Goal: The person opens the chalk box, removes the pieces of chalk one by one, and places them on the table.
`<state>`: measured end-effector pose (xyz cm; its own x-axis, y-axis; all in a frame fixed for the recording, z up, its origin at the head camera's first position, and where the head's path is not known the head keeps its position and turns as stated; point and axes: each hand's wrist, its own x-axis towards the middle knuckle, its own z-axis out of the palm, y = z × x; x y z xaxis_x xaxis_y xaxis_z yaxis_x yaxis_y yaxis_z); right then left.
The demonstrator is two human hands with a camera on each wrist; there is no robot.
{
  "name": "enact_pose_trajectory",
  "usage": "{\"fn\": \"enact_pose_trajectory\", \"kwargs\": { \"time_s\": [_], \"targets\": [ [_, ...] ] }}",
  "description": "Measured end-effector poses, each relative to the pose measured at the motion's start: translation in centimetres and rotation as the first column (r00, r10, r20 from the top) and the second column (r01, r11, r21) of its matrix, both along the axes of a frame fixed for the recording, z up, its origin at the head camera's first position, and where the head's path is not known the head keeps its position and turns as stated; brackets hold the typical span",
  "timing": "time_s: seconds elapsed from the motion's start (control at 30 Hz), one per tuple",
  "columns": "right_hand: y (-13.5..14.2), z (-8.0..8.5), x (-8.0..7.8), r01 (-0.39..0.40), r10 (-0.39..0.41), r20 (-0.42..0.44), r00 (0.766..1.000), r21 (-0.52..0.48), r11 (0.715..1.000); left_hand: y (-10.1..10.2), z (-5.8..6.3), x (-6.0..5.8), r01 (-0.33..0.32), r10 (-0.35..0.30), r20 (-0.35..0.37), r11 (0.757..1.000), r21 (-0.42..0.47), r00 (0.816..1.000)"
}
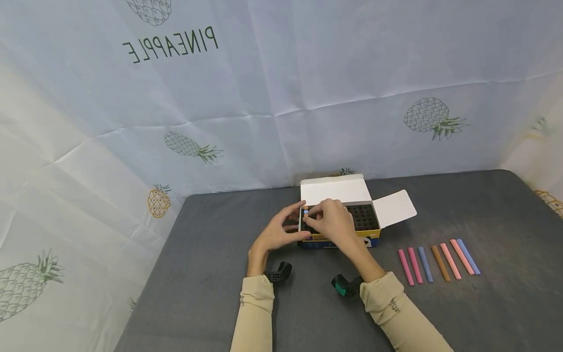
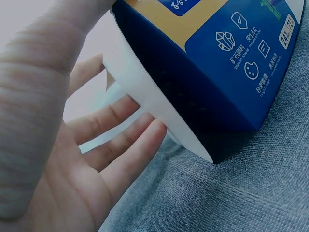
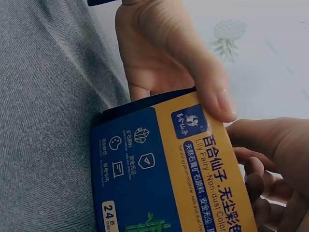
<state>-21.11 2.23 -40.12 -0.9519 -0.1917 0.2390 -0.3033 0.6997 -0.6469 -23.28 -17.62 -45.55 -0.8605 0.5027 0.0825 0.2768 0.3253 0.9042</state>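
Observation:
A blue-and-yellow chalk box stands with its white lid raised, showing a dark insert full of holes. My left hand holds the box's left end, its thumb on the yellow front edge; in the left wrist view its fingers touch the white end flap. Over the leftmost holes, my right hand has thumb and index finger pinched at an orange chalk stick. Just behind it the top of a blue chalk stick shows. In the right wrist view the right fingertips are hidden behind the box.
Several chalk sticks lie in a row on the grey table right of the box, among them a pink stick, a brown stick and a blue stick. A white side flap sticks out rightward. Pineapple-print cloth hangs behind.

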Motion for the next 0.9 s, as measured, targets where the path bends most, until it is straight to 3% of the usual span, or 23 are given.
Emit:
{"fn": "enact_pose_trajectory", "kwargs": {
  "time_s": [0.4,0.57,0.9],
  "targets": [
    [0.2,-0.38,-0.13,-0.047,0.041,-0.081,0.996,-0.065,0.997,-0.01,-0.18,-0.12,0.004,-0.004,-0.003,1.0,0.003,1.0],
    [0.1,-0.35,-0.27,-0.037,0.024,-0.119,0.993,-0.106,0.994,0.02,-0.08,-0.17,-0.003,0.003,0.008,1.0,-0.002,1.0],
    [-0.14,-0.77,-0.59,-0.035,0.03,-0.068,0.997,-0.069,0.997,0.07,-0.06,-0.08,-0.004,0.004,0.009,1.0,-0.007,1.0]
  ]
}}
